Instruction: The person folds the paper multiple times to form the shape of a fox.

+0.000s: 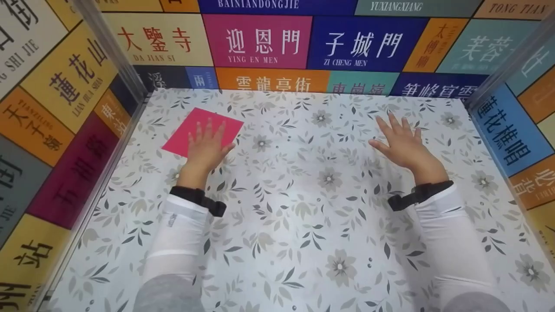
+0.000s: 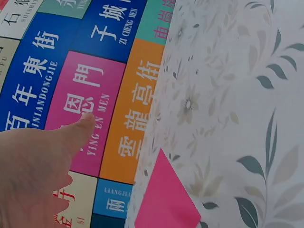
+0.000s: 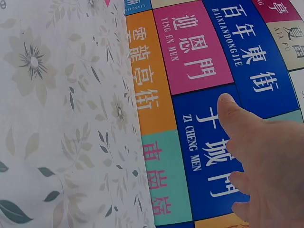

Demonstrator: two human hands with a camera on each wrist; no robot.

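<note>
A square sheet of pink paper (image 1: 177,138) lies at the far left of the flower-patterned table. Over it my left hand (image 1: 207,146) is spread, fingers straight and palm down, overlapping the sheet in the head view. The left wrist view shows the thumb side of the left hand (image 2: 42,166) with the pink paper (image 2: 166,199) below it. On the right side my right hand (image 1: 402,141) is also spread, thumb pointing inward, over the patterned surface. Nothing is in the right hand (image 3: 270,152), which shows with its thumb out in the right wrist view.
The table (image 1: 286,208) has a white covering with grey flowers and leaves. A back wall (image 1: 260,41) of coloured signs with lettering rises behind it. Similar panels stand at the left (image 1: 65,130) and right (image 1: 503,134). Each wrist wears a black strap (image 1: 420,196).
</note>
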